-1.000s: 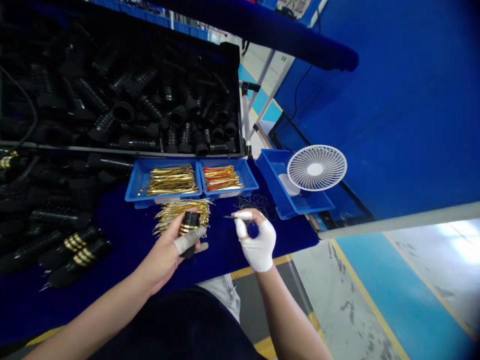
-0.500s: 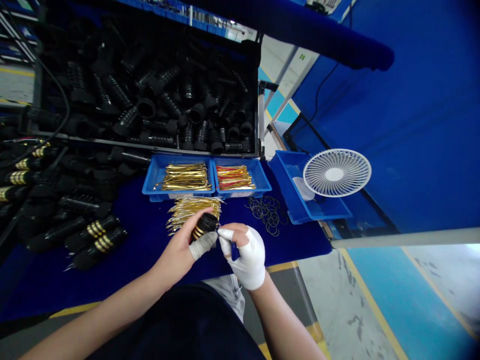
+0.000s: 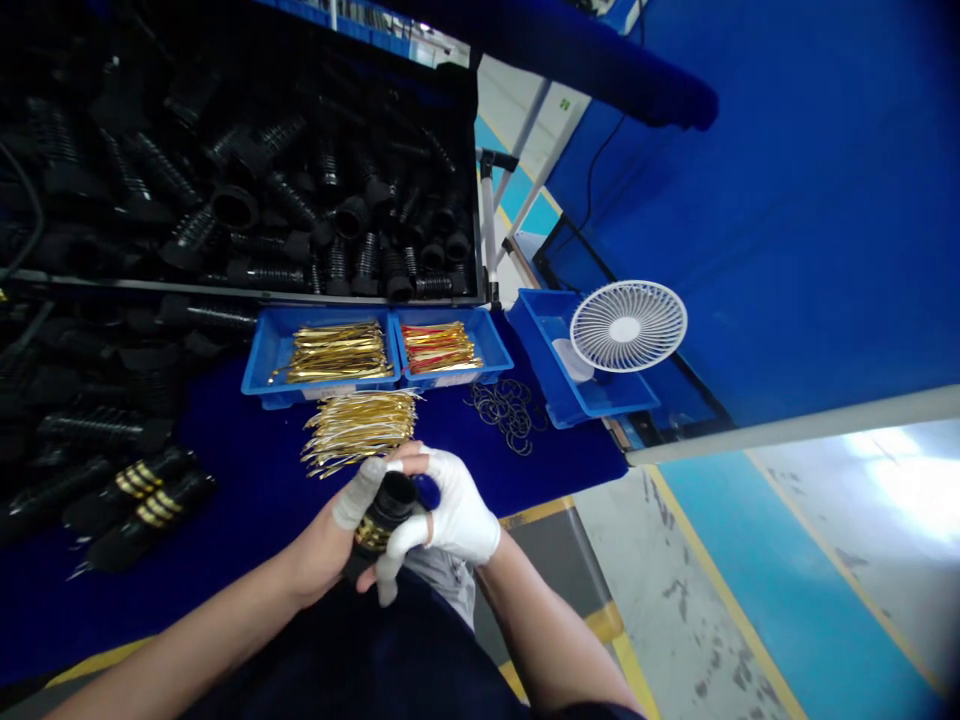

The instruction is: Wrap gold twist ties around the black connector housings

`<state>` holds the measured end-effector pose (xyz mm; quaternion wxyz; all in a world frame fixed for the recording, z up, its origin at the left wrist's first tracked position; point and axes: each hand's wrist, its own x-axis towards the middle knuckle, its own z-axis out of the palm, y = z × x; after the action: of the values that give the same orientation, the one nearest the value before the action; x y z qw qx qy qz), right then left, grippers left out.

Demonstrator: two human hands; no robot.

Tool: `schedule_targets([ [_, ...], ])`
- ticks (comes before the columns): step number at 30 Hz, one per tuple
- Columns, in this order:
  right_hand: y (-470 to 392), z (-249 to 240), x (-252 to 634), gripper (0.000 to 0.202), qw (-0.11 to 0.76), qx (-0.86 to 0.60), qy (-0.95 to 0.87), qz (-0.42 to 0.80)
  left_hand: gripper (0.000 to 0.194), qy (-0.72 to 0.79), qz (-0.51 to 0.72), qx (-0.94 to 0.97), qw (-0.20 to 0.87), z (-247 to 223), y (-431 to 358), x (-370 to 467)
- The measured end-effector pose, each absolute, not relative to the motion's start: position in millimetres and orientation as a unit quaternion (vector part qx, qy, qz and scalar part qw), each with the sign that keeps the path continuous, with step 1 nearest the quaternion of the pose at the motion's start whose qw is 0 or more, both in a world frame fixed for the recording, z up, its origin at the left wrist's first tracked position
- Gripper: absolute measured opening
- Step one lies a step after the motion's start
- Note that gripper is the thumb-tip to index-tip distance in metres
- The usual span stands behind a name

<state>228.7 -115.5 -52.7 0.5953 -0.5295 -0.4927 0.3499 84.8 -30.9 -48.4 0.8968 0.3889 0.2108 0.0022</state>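
A short black tube [image 3: 393, 500] with gold bands around it stands tilted in front of my body, its open end facing up. My left hand [image 3: 324, 545] is closed around its left side, the thumb covered in a greyish wrap. My right hand [image 3: 459, 508], wrapped in white, curls its fingers around the tube's right side. A dark blue rounded object [image 3: 427, 491] shows between the right palm and the tube; most of it is hidden. Just beyond my hands lies a pile of gold and silvery strips [image 3: 360, 430] on the blue cloth.
Two blue trays, left [image 3: 259, 375] and right [image 3: 495, 350], hold gold and red-gold strips. Black rings [image 3: 510, 412] lie to the right, near a white fan [image 3: 628, 326] and a blue bin [image 3: 555, 395]. A large crate [image 3: 482, 240] of black ribbed tubes stands behind; banded tubes [image 3: 154, 510] lie left.
The tube has come closer to my body and its open end now faces up. My right hand has moved left, from beside the tube to wrapping around it. The view has shifted right.
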Motion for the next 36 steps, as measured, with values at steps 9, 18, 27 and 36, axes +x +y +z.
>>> schedule_targets([
  [9, -118.5, -68.7, 320.7, 0.023, 0.159, -0.907, -0.391, 0.016, 0.052, 0.271, 0.058, 0.189, 0.942, -30.3, -23.9, 98.5],
  [18, -142.1, -68.6, 345.0, 0.011, 0.149, -0.891, -0.43, -0.001, 0.029, 0.317, 0.108, 0.22, 0.916, -33.0, -15.5, 97.9],
  [27, -142.1, -59.2, 322.4, 0.017, 0.092, -0.871, -0.479, -0.055, 0.046, 0.336, 0.178, 0.321, 0.867, -44.2, -20.2, 101.4],
  [36, -137.5, -45.4, 274.7, 0.018, 0.269, -0.782, -0.56, -0.042, 0.073, 0.324, 0.189, 0.459, 0.805, -50.6, -26.7, 102.6],
])
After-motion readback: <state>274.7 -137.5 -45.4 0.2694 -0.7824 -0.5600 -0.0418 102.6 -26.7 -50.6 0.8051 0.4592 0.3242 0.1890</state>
